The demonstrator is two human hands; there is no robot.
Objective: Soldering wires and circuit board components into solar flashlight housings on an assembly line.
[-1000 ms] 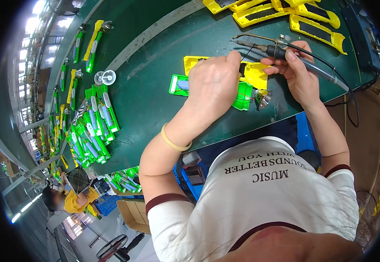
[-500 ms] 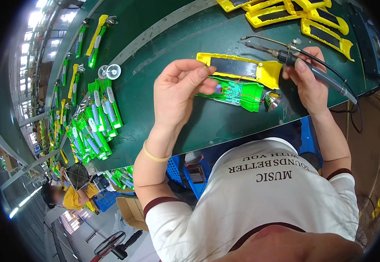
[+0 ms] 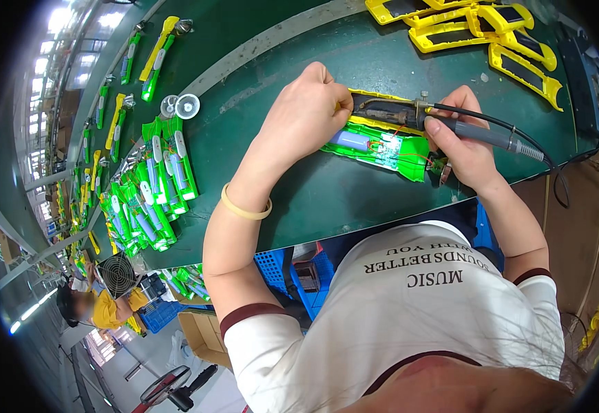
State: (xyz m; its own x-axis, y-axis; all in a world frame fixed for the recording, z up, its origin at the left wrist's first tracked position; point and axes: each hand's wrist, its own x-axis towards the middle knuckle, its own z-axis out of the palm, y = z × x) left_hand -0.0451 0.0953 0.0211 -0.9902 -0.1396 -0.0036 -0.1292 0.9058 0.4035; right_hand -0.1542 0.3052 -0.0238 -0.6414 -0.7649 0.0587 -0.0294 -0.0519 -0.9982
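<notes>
My right hand (image 3: 463, 141) grips a soldering iron (image 3: 482, 133) with a thin solder-feed tube clamped along it. Its tip reaches left over the yellow half shell (image 3: 382, 125), which has a dark panel inside. Just nearer to me lies a green half shell (image 3: 413, 167) holding a blue battery cell (image 3: 350, 140) and a brightly lit circuit board (image 3: 385, 150). Red wires run from the board, and a lamp reflector (image 3: 445, 172) sits at the green shell's right end. My left hand (image 3: 310, 113) is closed at the shells' left end; its fingertips are hidden.
Green shells with cells (image 3: 149, 199) are heaped on the bench's left. Behind them stand two clear reflector cups (image 3: 187, 106). Yellow half shells (image 3: 451, 36) pile up at the far right. A black cable (image 3: 562, 189) hangs off the right edge. Another person (image 3: 107, 310) works at far left.
My right hand has brought the iron left and down over the yellow shell. My left hand has curled and shifted. The circuit board now glows, and the blue cell is in plain sight.
</notes>
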